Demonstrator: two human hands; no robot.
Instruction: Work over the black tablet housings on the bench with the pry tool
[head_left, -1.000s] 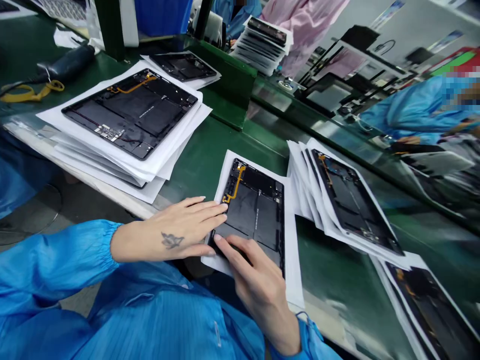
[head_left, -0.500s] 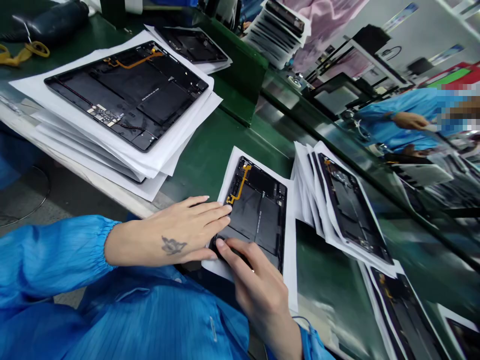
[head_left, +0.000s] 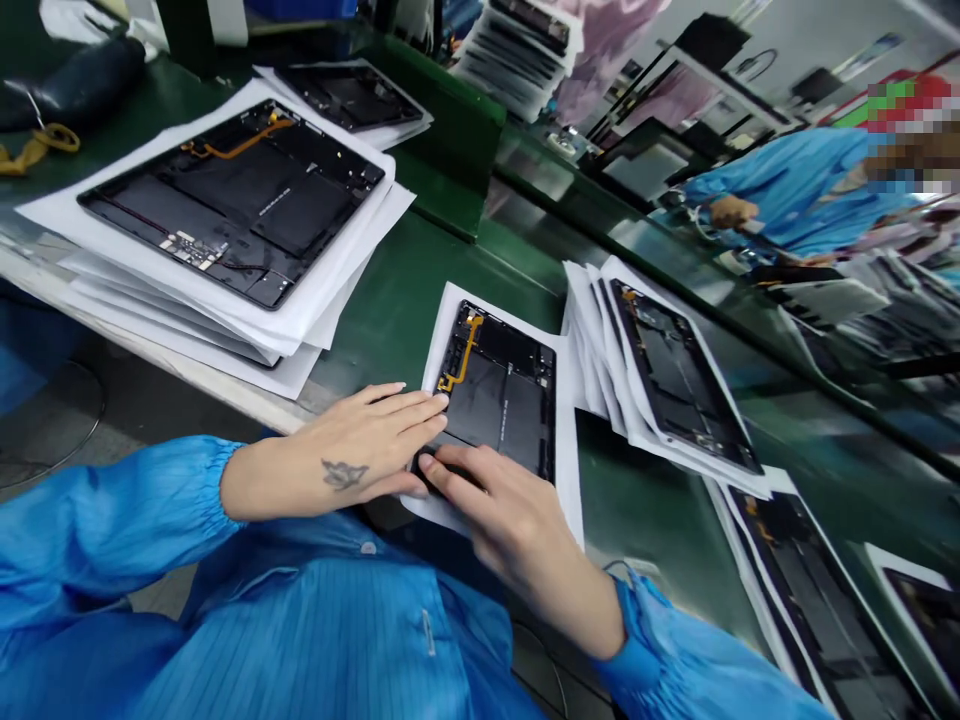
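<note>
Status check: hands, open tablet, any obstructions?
Open tablet on white paper. Left hand outstretched, fingertips at its left edge. Right hand curled over near end, partly hiding it.

black object (head_left: 90, 82), upper left; yellow band (head_left: 28, 157) near it; blue container (head_left: 304, 8), top; blue-sleeved co-worker (head_left: 802, 185), right

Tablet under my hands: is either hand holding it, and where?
The left hand lies flat at the left edge of the tablet, no grip visible; the right hand curls over its near end; whether it grips is hidden.
</note>
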